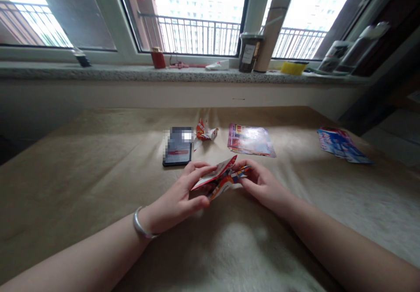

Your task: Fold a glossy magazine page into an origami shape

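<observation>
Between my two hands is a piece of folded printed paper (220, 179), red, white and orange with a bit of blue. My left hand (183, 193) grips its left end, thumb below and fingers behind. At the other end, my right hand (262, 184) pinches the blue-and-orange part between thumb and fingers. The paper is held a little above the table, its layers spread apart in the middle. Some fingertips are hidden behind it. Just beyond my left hand lies a phone (179, 146), and beside that stands a folded paper figure (205, 131) in orange and white.
A stack of printed sheets (251, 141) lies beyond my right hand. Blue leaflets (343, 145) are fanned out farther right on the tan-covered table (114, 134). Along the windowsill (114, 73) stand a dark jar (249, 53), a tall tube (272, 33) and yellow tape (293, 68).
</observation>
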The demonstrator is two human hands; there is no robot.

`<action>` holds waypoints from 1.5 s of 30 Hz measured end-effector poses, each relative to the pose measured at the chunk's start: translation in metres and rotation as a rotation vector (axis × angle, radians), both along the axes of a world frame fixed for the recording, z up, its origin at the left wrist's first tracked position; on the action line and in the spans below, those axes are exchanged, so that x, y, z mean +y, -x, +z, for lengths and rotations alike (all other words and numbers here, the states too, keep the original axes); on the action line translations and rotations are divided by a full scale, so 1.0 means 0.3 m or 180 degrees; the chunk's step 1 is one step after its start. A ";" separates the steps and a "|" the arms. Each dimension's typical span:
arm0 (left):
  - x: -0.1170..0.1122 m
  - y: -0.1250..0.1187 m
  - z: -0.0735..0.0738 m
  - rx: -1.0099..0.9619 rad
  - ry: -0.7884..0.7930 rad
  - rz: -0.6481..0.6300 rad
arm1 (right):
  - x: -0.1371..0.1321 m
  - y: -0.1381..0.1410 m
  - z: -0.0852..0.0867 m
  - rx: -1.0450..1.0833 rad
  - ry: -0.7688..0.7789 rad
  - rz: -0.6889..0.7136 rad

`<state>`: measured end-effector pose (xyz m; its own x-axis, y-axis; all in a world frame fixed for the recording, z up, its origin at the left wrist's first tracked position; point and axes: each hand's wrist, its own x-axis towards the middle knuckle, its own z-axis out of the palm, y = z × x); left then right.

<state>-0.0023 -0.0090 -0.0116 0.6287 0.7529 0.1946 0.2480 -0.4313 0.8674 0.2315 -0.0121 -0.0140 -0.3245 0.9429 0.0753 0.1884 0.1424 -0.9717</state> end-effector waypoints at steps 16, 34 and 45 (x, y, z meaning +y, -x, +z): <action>-0.014 -0.009 0.004 -0.0088 0.0269 -0.0012 | 0.018 0.002 -0.037 0.0050 -0.0462 0.0020; 0.006 -0.045 -0.019 -0.0819 0.1136 0.0782 | 0.031 -0.005 -0.025 0.0071 -0.0101 -0.0622; 0.012 -0.043 -0.040 -0.0399 0.0564 0.0710 | 0.028 0.002 -0.032 -0.0055 -0.0138 -0.0567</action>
